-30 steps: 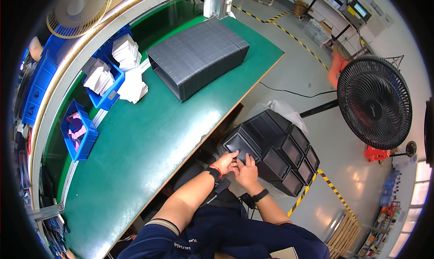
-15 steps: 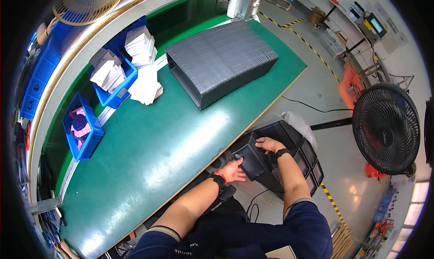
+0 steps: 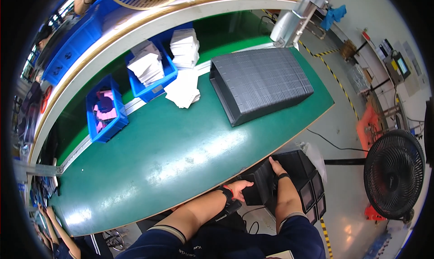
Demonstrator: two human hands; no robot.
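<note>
1. Below the green table [image 3: 172, 159] edge: black tray [image 3: 258, 189] held between both hands, above the stack of black bins [image 3: 309, 186] on the floor.
2. Left hand [image 3: 239, 189]: fingers wrapped on the tray's near edge.
3. Right hand [image 3: 276, 166]: fingers closed over its far edge.
4. Large black tray stack [image 3: 262, 82] sits on the table, untouched.

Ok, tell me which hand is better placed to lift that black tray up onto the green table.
Probably the left hand: it grips the black tray on its table-side edge, nearest the green table. The right hand holds the far side.
</note>
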